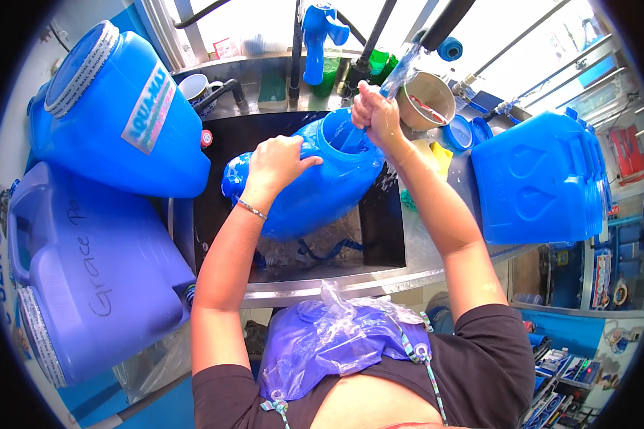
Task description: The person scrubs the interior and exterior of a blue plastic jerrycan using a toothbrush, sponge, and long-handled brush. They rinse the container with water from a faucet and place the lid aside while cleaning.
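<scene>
A blue plastic water container (315, 196) leans tilted in the dark sink (215, 222), its wide round mouth facing up and away from me. My left hand (283, 161) grips its shoulder beside the mouth, thumb toward the rim. My right hand (376, 118) is closed round a long blue tool (354, 137), whose lower part goes into the mouth; its end is hidden inside. Water runs and splashes about the right hand and the rim, under a black pipe (447, 25). A blue cap (235, 175) shows beside my left wrist.
Blue and purple containers (100, 257) crowd the left side. Another blue container (537, 179) lies on the steel counter at right. Behind the sink are a beige bucket (426, 100), a white mug (197, 89) and upright pipes. A yellow cloth (442, 159) lies near my right forearm.
</scene>
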Demonstrator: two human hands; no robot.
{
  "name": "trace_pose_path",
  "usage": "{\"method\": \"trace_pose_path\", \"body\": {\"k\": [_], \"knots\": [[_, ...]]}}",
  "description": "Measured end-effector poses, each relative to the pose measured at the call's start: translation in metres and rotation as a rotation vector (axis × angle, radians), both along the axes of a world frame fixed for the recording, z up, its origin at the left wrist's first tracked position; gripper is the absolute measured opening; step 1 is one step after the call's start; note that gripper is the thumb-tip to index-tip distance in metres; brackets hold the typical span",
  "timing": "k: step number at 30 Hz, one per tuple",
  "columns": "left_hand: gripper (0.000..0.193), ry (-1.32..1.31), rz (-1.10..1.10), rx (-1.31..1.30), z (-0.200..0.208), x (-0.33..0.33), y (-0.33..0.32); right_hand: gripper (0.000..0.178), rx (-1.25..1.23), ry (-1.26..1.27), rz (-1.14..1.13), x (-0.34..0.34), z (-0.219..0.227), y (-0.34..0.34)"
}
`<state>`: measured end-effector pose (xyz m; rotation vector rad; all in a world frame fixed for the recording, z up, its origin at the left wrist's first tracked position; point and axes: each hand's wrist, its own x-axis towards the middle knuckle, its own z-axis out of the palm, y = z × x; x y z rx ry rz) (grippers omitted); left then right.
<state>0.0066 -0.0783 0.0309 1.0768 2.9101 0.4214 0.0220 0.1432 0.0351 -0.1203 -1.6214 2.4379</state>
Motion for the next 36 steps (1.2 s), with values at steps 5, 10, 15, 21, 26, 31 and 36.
{"method": "trace_pose_path", "body": {"k": [5,10,15,21,26,31,36], "knots": [[0.053,0.021,-0.113,0.016,-0.004,0.005,0.005,0.043,0.008,0.144,-0.271,-0.011,-0.006,-0.019],[0.055,0.021,-0.165,0.037,-0.007,0.002,0.009,0.035,0.020,-0.035,0.074,0.001,0.009,0.001],[0.056,0.033,-0.161,0.031,-0.008,0.003,0.007,0.034,0.138,0.164,-0.150,-0.009,0.013,0.015],[0.056,0.025,-0.146,0.041,-0.008,-0.004,0.009,0.036,0.018,0.128,-0.066,0.003,-0.017,-0.003],[0.053,-0.009,-0.049,0.017,-0.006,-0.010,-0.007,0.026,0.022,0.023,-0.239,0.017,0.016,0.026],[0.054,0.013,-0.108,0.029,-0.009,-0.004,0.000,0.030,0.112,0.230,-0.213,0.003,0.009,0.002],[0.055,-0.001,-0.078,0.011,-0.007,-0.010,-0.003,0.040,0.120,0.100,0.002,0.010,0.000,-0.005]]}}
